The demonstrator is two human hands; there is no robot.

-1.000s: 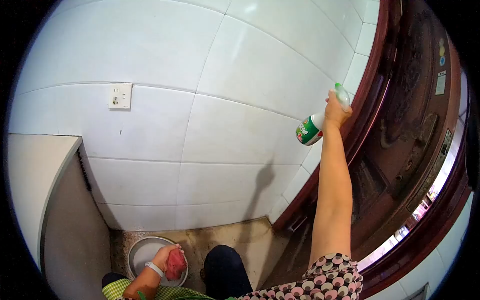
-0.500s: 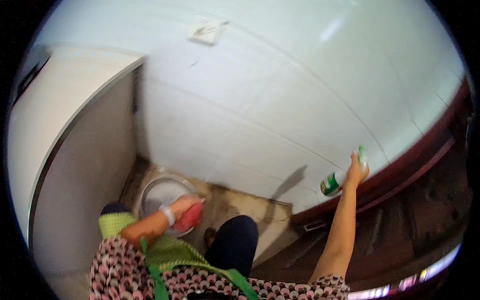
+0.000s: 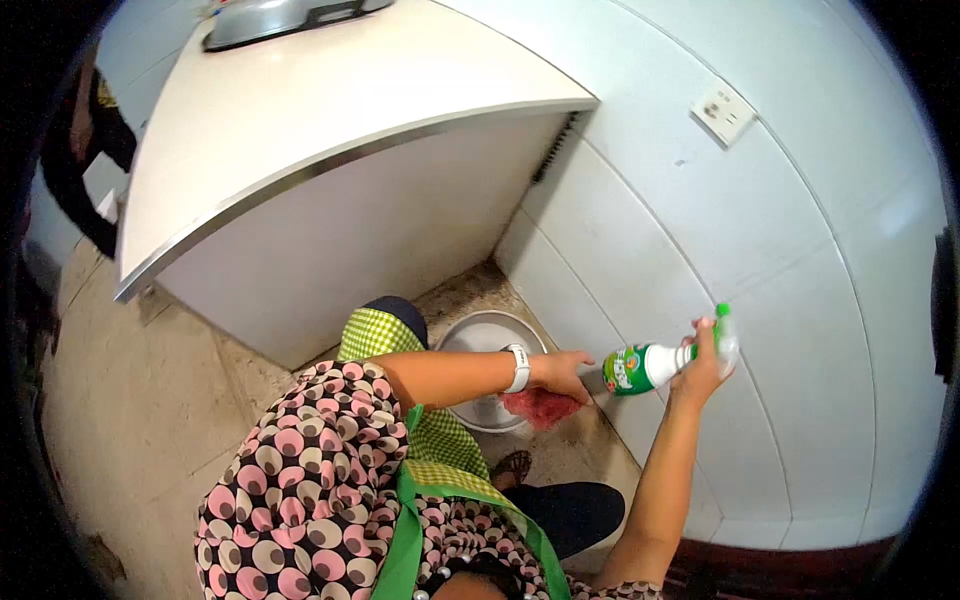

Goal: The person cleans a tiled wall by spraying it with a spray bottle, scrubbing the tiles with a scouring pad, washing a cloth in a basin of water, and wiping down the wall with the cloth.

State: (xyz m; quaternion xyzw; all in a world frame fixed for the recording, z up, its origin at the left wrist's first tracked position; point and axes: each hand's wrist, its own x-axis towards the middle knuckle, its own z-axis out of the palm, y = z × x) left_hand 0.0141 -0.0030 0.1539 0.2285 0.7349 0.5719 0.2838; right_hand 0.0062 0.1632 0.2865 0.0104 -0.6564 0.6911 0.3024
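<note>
The spray bottle (image 3: 628,370) is gripped at its upper end by the right hand (image 3: 704,368) and is held tilted, its base directed toward the left hand (image 3: 562,374). The red cloth (image 3: 540,408) is held beneath the left hand, at the edge of the round basin (image 3: 462,327). A white band (image 3: 519,368) is worn on the left wrist. The basin is placed on the floor (image 3: 200,400), near the corner formed by the worktop (image 3: 380,75) panel and the tiled wall (image 3: 640,260). A socket (image 3: 724,113) is mounted on the wall.
</note>
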